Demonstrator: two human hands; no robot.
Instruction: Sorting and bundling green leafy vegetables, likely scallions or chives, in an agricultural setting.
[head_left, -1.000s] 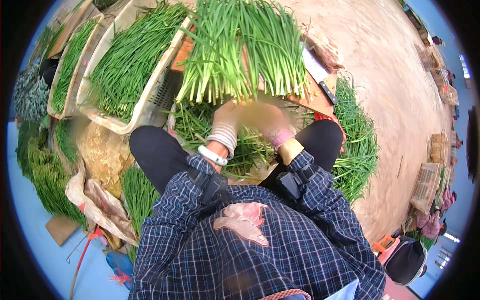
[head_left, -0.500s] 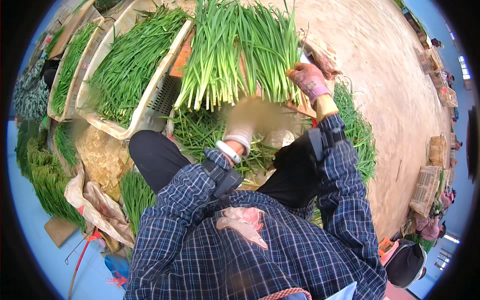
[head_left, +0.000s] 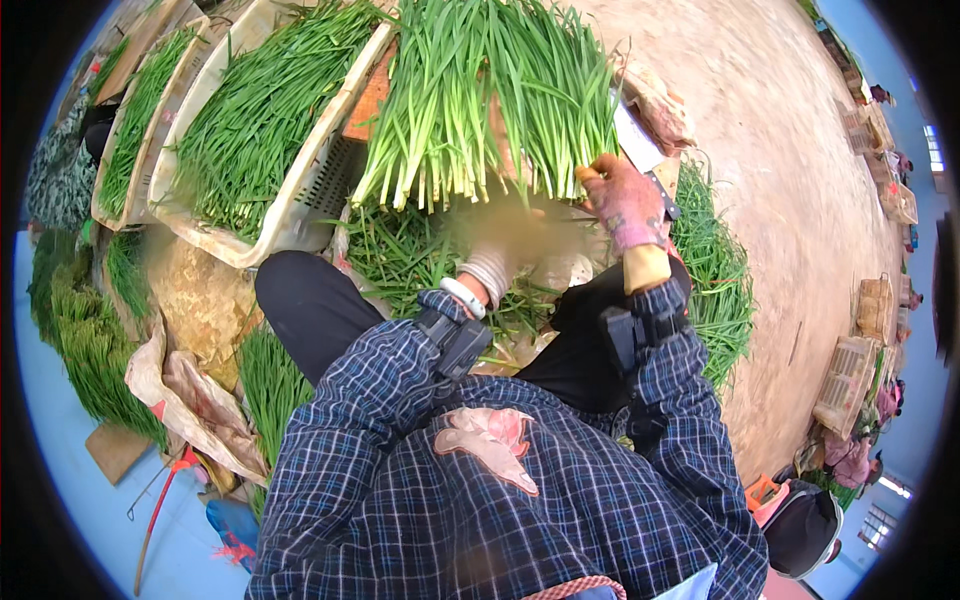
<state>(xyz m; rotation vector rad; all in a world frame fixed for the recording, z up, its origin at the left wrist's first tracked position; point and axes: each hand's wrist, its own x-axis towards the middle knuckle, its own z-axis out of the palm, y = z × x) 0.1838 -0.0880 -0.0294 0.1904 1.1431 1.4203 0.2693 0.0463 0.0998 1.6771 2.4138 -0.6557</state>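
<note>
A thick layer of garlic chives (head_left: 440, 110) lies in front of me, pale cut ends toward me, on an orange-brown board (head_left: 368, 105). My right hand (head_left: 630, 205), in a stained pink glove, is closed with thumb and fingertips pinched at the stalk ends of the pile's right side. My left hand (head_left: 500, 245) reaches under the middle of the pile's near edge. A brown smear hides its fingers; a light cuff and a white bracelet (head_left: 463, 297) show at the wrist. Loose green leaves (head_left: 400, 250) lie below, between my knees.
White plastic crates (head_left: 290, 205) full of chives stand at the left. A flat white thing (head_left: 635, 138) and a crumpled cloth bag (head_left: 655, 105) lie beyond my right hand. More greens (head_left: 712, 280) are heaped by my right knee. Dusty floor (head_left: 790, 220) stretches right, with people far off.
My right hand has come nearer to me, with its fingers at the stalk ends. More of the flat white thing shows beside it. My left hand has shifted slightly right.
</note>
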